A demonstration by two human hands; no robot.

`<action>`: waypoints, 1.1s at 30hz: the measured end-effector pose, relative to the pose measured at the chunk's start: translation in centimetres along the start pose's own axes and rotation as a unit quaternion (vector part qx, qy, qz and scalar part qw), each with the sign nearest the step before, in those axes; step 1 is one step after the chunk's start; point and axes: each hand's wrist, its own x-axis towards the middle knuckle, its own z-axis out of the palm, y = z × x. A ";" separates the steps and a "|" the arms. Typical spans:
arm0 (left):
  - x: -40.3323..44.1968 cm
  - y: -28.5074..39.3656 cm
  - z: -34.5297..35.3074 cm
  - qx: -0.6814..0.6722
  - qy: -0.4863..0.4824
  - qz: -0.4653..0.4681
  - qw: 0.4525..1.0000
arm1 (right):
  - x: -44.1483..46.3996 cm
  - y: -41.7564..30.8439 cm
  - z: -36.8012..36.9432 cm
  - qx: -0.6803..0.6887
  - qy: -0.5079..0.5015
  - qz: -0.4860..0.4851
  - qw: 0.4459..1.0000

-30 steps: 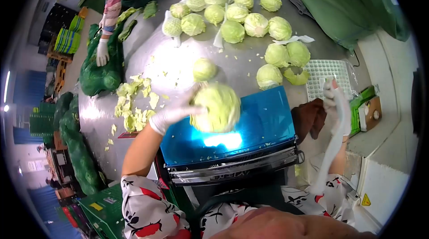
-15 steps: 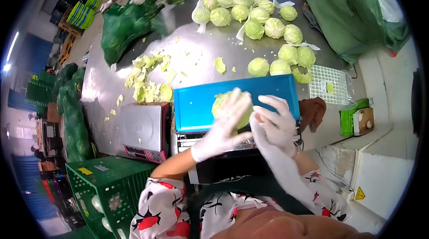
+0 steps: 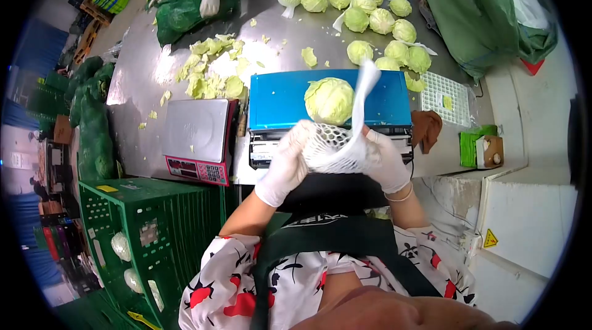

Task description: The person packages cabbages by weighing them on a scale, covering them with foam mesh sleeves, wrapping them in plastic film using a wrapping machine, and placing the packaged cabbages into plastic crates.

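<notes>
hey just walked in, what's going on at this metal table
A person's gloved left hand and gloved right hand stretch open a white mesh sleeve. Just beyond it, a pale green cabbage sits on a blue-topped machine. More cabbages, some in white mesh, lie farther back. Across the table, a co-worker's gloved hands are at a green net sack.

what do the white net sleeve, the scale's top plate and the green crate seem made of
White net sleeve: probably plastic foam, matte; bendy, thick-stranded mesh.
Scale's top plate: likely stainless steel, satin; smooth grey with a soft sheen, though coated metal is possible.
Green crate: apparently moulded plastic, semi-matte; ribbed, perforated walls.
</notes>
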 end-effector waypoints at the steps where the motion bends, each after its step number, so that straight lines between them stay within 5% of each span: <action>1: -0.4 0.3 -0.7 0.005 0.013 -0.022 1.000 | -1.0 1.0 -0.2 -0.051 -0.058 -0.007 0.997; 2: -0.7 0.7 -1.4 0.009 0.025 -0.044 0.999 | -1.4 0.9 -0.1 -0.043 -0.127 0.033 0.990; 4: -1.5 0.8 -3.8 -0.045 -0.135 -0.156 0.977 | -1.9 0.1 0.3 0.023 -0.270 0.158 0.950; 6: -4.1 -0.9 -4.3 0.254 -0.202 -0.195 0.926 | -2.0 -0.4 -1.1 0.048 -0.258 0.117 0.958; 7: -4.6 -1.4 -4.7 0.333 -0.296 -0.314 0.838 | -2.3 1.1 -2.5 0.079 -0.184 0.114 0.973; 8: -5.0 -1.5 -4.8 0.315 -0.273 -0.385 0.823 | -2.1 1.5 -2.2 0.171 -0.131 0.062 0.975; 10: -5.2 -0.9 -5.0 0.290 -0.064 -0.300 0.907 | -2.9 0.8 -2.2 0.314 0.004 0.149 0.938; 11: -5.1 -2.0 -7.6 0.313 -0.039 -0.142 0.938 | -3.9 4.6 -3.4 0.454 0.029 0.180 0.872; 12: -4.5 -0.4 -4.4 0.185 -0.068 -0.082 0.977 | -4.5 4.5 -3.2 0.385 0.082 0.132 0.910; 14: -4.9 0.8 -4.0 0.067 -0.056 -0.090 0.992 | -4.3 3.7 -3.9 0.116 -0.055 0.180 0.975; 15: -5.1 0.9 -5.1 0.160 -0.052 -0.109 0.980 | -3.0 4.2 -3.8 -0.087 -0.083 0.201 0.972; 17: -4.1 0.1 -6.1 0.331 -0.014 -0.129 0.935 | -1.5 8.4 -5.0 -0.172 0.091 0.105 0.975; 20: 0.4 -0.9 -8.0 0.440 0.216 0.020 0.871 | 2.9 8.4 -5.5 -0.273 0.299 0.065 0.912; 22: 4.6 -1.3 -11.0 0.479 0.253 0.121 0.832 | 6.8 8.3 -4.8 -0.192 0.322 -0.071 0.924; 24: 9.0 -0.4 -13.2 0.486 0.212 0.112 0.841 | 10.8 5.8 -4.5 -0.203 0.334 0.036 0.920; 25: 11.3 -0.3 -14.1 0.423 0.225 0.034 0.877 | 12.7 6.1 -5.2 -0.228 0.322 0.060 0.917; 26: 12.9 -0.6 -14.4 0.354 0.235 -0.044 0.904 | 14.5 9.2 -6.7 -0.280 0.296 -0.044 0.912; 27: 13.5 -0.8 -10.9 0.236 0.242 -0.016 0.941 | 16.3 13.4 -8.7 -0.217 0.254 0.054 0.941; 29: 15.2 -1.9 -13.0 0.335 0.241 -0.008 0.911 | 17.2 14.3 -9.1 -0.151 0.222 0.153 0.951; 31: 15.8 -2.6 -13.1 0.359 0.237 0.007 0.903 | 16.0 12.1 -7.0 -0.157 0.249 0.138 0.946; 33: 14.5 -0.8 -7.7 0.148 0.237 -0.059 0.958 | 14.0 9.2 -4.7 -0.183 0.261 0.098 0.943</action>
